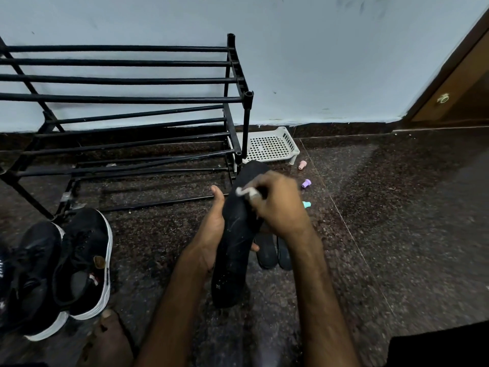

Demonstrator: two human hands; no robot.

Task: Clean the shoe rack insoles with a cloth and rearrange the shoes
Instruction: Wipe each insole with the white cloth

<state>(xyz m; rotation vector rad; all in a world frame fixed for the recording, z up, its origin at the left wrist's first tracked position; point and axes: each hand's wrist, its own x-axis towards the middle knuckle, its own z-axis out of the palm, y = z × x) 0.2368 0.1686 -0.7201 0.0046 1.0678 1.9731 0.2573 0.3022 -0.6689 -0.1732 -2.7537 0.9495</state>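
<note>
While my left hand grips the black insole round its middle, with the thumb raised along the near edge and one fingertip showing round the far side, my right hand is curled on a small white cloth. It presses the cloth to the upper part of the insole, just above my left thumb.

Seen from my head, the insole stands tilted, its toe end up beyond my right knuckles and its heel end low beside my left forearm. I cannot tell whether the heel touches the floor.

Pale streaks show on the insole below my right hand, so I judge that stretch wants wiping next. Long strokes from toe to heel should serve best, with my left fingers braced behind so the soft sole does not fold under the pressure. The cloth is bunched small, and opening it out would give more contact.

Two more insoles lie on the floor just under my right wrist, so I should set the clean one apart from them. The shoes wait well to the left of my left hand. The rack stands beyond that hand with its bars bare, ready for them.
</note>
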